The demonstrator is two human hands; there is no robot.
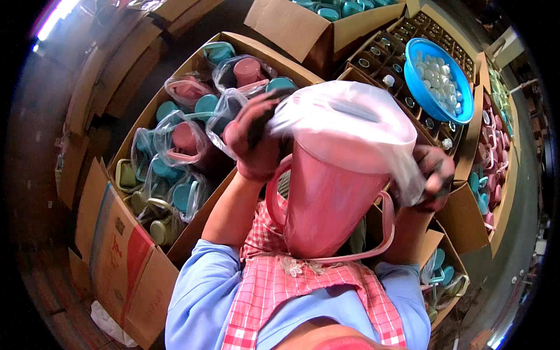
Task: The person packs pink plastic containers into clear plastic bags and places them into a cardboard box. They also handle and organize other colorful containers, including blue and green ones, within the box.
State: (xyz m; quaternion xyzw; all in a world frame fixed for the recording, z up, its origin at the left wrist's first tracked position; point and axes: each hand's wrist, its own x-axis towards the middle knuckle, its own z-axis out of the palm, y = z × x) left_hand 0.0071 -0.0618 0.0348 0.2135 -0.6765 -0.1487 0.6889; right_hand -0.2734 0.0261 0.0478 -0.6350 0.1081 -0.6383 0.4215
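Note:
In front of my chest a large pink plastic pitcher [332, 204] stands tilted, wide end up. A pink handle shows on its left side, and a curved pink strip [386, 224] runs along its right and lower edge. Over the wide end lies a clear plastic bag [344, 102], bunched at both sides. My left hand [255, 137], in a dark reddish glove, is closed on the bag's left edge. At the other side my right hand [433, 178], gloved alike and blurred, is closed on the bag's hanging right edge.
To the left, an open carton [157, 230] holds bagged pink, teal and olive pitchers. A blue basin [408, 76] of small white caps rests on a divided carton of bottles [373, 51] at back right. More cartons of pitchers [493, 151] stand to the right.

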